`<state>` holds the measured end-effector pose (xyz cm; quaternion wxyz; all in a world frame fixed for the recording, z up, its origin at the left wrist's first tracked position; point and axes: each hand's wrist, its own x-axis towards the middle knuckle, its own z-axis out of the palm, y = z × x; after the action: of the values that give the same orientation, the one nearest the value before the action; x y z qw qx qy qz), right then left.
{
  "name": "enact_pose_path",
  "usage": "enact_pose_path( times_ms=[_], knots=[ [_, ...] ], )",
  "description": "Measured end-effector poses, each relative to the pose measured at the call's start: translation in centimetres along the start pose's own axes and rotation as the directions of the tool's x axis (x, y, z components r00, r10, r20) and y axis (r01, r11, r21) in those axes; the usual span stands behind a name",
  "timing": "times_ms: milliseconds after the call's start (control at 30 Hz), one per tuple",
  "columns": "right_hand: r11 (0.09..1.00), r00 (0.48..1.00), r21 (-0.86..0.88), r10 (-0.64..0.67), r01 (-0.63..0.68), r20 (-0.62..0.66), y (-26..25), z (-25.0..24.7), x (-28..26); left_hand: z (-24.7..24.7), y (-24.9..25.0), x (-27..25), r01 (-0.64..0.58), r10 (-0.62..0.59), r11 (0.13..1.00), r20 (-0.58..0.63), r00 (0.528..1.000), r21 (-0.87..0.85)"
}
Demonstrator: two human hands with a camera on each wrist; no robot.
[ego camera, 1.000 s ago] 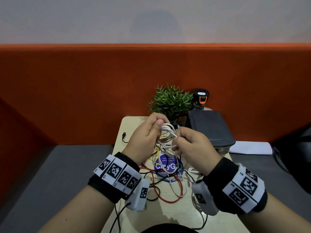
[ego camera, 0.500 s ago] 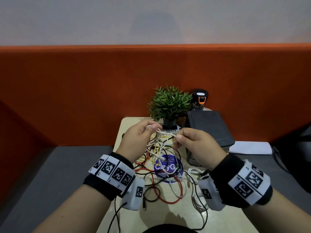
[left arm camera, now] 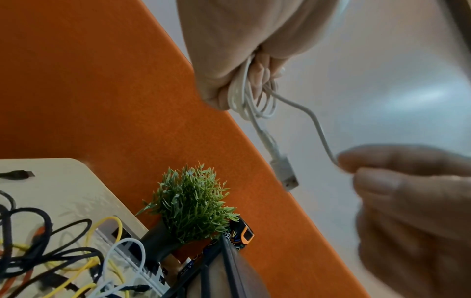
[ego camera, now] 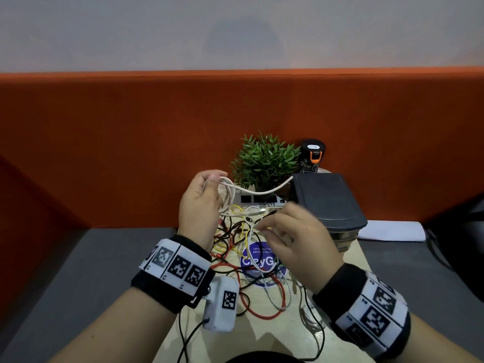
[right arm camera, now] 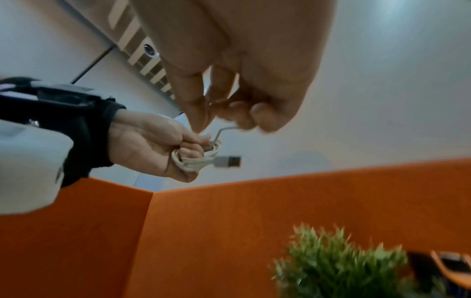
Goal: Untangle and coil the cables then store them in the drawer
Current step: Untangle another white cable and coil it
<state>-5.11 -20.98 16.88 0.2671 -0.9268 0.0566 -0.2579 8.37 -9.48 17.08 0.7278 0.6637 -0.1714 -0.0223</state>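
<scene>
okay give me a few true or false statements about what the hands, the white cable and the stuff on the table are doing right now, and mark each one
1. The left hand grips several loops of the white cable. True.
2. The right hand is empty and rests flat on the table. False: it is raised and pinches a strand of the white cable.
3. The cable's plug hangs free below the left hand. True.
4. All the cables are already off the table. False: a tangle of cables in red, yellow, black and white lies on it.
5. The plant stands at the far end of the table. True.
</scene>
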Motion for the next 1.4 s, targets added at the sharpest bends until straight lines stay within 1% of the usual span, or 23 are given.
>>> enact_pose_path(
  times_ms=[33,67,100,133,167,200,267,333,400,600,667,800,867,933,1033,1133,1200,1233,1300,1367,1400],
  knots=[
    [0.989,0.985,0.086,0.110,-0.123,0.134,-0.3,0.1,0.2,0.2,0.1,-0.1,-0.019,0.019,1.000,0.006,1.000,-0.002],
    [0.952,0.947,0.162,0.219,-0.260,0.234,-0.4,0.3,0.3,0.4,0.2,-0.3,-0.044,0.044,0.999,0.020,0.999,0.002],
    [0.897,0.913,0.245,0.299,-0.368,0.277,-0.6,0.5,0.5,0.7,0.4,-0.7,-0.066,0.066,0.998,0.035,0.997,-0.002],
    [0.834,0.890,0.335,0.353,-0.439,0.287,-0.6,0.8,0.7,1.0,0.5,-1.0,-0.079,0.080,0.997,0.053,0.995,-0.022],
    [0.772,0.876,0.418,0.387,-0.479,0.288,-0.7,1.0,1.0,1.3,0.7,-1.4,-0.084,0.088,0.995,0.083,0.993,-0.052],
    [0.724,0.868,0.479,0.408,-0.496,0.283,-0.7,1.2,1.4,1.6,0.9,-1.6,-0.083,0.094,0.993,0.128,0.987,-0.082],
    [0.654,0.850,0.548,0.452,-0.522,0.269,-0.4,1.6,2.0,2.0,1.2,-2.0,-0.074,0.098,0.991,0.229,0.969,-0.111],
    [0.561,0.828,0.631,0.495,-0.535,0.262,0.0,1.9,2.4,2.1,1.4,-2.1,-0.059,0.090,0.991,0.285,0.954,-0.116],
    [0.488,0.822,0.699,0.504,-0.523,0.263,0.0,2.0,2.5,2.2,1.4,-2.1,-0.019,0.062,0.989,0.295,0.953,-0.144],
    [0.347,0.803,0.768,0.487,-0.538,0.342,-0.2,1.6,3.0,2.4,1.0,-2.2,0.092,-0.006,0.967,0.341,0.940,-0.237],
    [0.326,0.813,0.799,0.492,-0.504,0.312,-0.2,1.6,3.1,2.3,1.1,-2.1,0.112,-0.024,0.963,0.337,0.941,-0.245],
    [0.347,0.823,0.829,0.526,-0.438,0.214,0.3,1.7,3.0,1.9,1.3,-1.1,0.137,-0.070,0.938,0.213,0.974,-0.320],
    [0.357,0.846,0.831,0.483,-0.426,0.226,0.5,1.8,2.8,1.7,1.4,-0.5,0.156,-0.094,0.919,0.183,0.979,-0.361],
    [0.360,0.854,0.818,0.442,-0.448,0.273,0.5,1.9,2.6,1.7,1.5,-0.4,0.172,-0.112,0.897,0.168,0.979,-0.407],
    [0.339,0.824,0.775,0.417,-0.533,0.385,0.3,2.1,2.4,2.0,1.5,-0.7,0.194,-0.135,0.851,0.154,0.979,-0.487],
    [0.257,0.761,0.735,0.404,-0.627,0.508,0.4,2.0,2.4,2.3,1.6,-1.1,0.216,-0.143,0.825,0.176,0.974,-0.523],
    [0.222,0.725,0.708,0.401,-0.670,0.560,0.4,1.9,2.5,2.4,1.6,-1.3,0.239,-0.155,0.819,0.198,0.968,-0.523],
    [0.221,0.718,0.701,0.403,-0.678,0.567,0.4,1.9,2.6,2.4,1.6,-1.5,0.252,-0.164,0.817,0.211,0.964,-0.518],
    [0.239,0.733,0.712,0.411,-0.660,0.542,0.3,2.0,2.9,2.5,1.6,-1.7,0.270,-0.175,0.825,0.230,0.957,-0.496],
    [0.276,0.767,0.738,0.426,-0.616,0.480,0.2,2.1,3.1,2.6,1.6,-1.9,0.279,-0.182,0.838,0.241,0.953,-0.469],
    [0.311,0.787,0.746,0.428,-0.590,0.444,0.2,2.1,3.1,2.6,1.6,-1.9,0.280,-0.184,0.846,0.245,0.952,-0.454]
  ],
)
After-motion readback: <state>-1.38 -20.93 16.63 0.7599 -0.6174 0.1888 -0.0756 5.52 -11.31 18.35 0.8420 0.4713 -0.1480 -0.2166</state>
